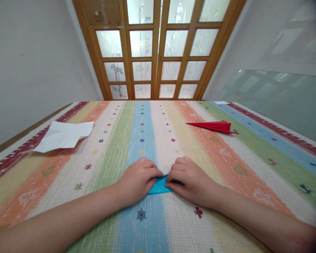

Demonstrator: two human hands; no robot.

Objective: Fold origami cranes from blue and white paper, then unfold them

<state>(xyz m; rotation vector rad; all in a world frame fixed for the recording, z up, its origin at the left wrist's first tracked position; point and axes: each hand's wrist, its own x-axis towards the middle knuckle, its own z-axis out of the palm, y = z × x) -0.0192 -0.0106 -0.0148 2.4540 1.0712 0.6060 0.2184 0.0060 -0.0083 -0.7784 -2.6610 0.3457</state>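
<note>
A small folded piece of blue paper (159,186) lies on the striped tablecloth, close in front of me. My left hand (139,179) grips its left part, thumb and fingers pinched at the upper edge. On the right side, my right hand (188,181) pinches the same paper between thumb and curled fingers. Both hands cover the paper's ends, so only its middle shows. The two sets of fingertips are a short gap apart.
A creased white sheet of paper (64,135) rests on the left of the tablecloth (113,196). To the right lies a red folded paper plane (213,125). Another white scrap (221,102) sits at the far right edge. Wooden glazed doors (158,52) stand behind the table.
</note>
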